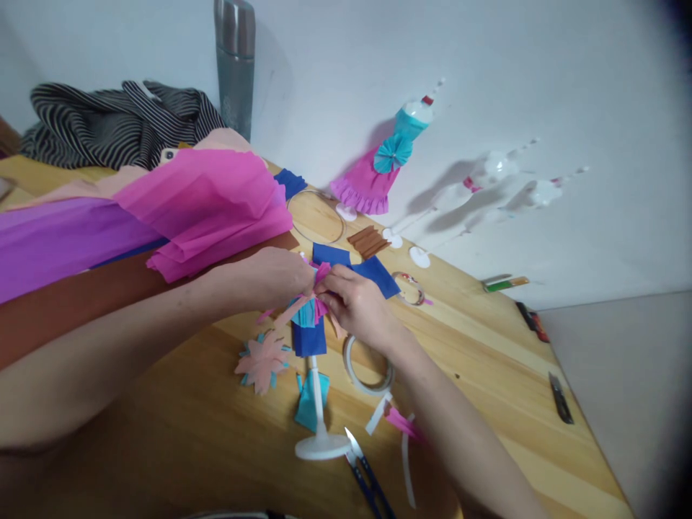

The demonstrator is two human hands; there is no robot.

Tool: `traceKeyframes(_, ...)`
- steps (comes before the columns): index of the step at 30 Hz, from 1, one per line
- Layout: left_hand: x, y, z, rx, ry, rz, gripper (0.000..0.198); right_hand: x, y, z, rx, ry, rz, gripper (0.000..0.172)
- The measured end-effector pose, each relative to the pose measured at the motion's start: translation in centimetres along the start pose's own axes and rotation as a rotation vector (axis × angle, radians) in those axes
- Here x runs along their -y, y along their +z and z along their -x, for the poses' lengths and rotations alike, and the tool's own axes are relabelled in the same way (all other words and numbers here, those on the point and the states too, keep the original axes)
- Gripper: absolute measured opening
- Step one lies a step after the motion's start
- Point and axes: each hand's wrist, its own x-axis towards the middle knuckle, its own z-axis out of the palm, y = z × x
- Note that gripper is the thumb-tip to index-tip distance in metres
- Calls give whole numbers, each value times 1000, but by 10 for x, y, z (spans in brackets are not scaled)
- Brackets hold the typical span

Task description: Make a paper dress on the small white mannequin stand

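Note:
A white stand with a round base [323, 447] carries a small crepe-paper dress form with blue [310, 339], turquoise and pink pleats. My left hand [286, 277] closes on the top of this piece, its fingertips mostly hidden. From the other side my right hand [357, 299] pinches pink crepe paper [323, 272] between thumb and fingers. The two hands almost touch. Peach-coloured strips hang just below them. A peach and turquoise paper flower [263, 362] lies left of the stand. Scissors or snips with dark handles [367, 476] rest beside the base.
Pink crepe paper sheets [216, 202] are heaped at left. A roll of tape [369, 366] lies near my right wrist. Against the wall stand a finished paper-dressed figure [386, 162], bare stands [419, 256] and a steel flask [236, 72]. A cutter [561, 398] lies near the right edge.

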Motion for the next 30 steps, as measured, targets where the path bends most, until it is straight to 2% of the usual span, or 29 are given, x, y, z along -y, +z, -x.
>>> traceKeyframes(3, -5, -8, 2, 169, -20, -71, 17, -5, -5, 3, -76, 50, -20, 16)
traceKeyframes(6, -8, -14, 5, 233, -42, -101, 17, -12, -6, 7, -79, 137, 27, 23)
traceKeyframes(11, -1, -7, 5, 153, -5, -65, 17, -24, 1, 8, -61, 296, 81, 33)
traceKeyframes(16, 7, 1, 5, 133, 24, -64, 14, -30, 2, 1, -18, 299, 29, 10)
traceKeyframes(20, 7, 0, 6, 74, 56, -41, 14, -16, -11, 7, 28, 306, 37, 13)
traceKeyframes(24, 6, -3, 5, 145, 24, 9, 21, 4, -21, 19, 89, 361, 71, 14)
traceKeyframes(30, 12, 3, 5, 129, 42, 63, 26, 14, -12, 33, 143, 412, 41, 21)
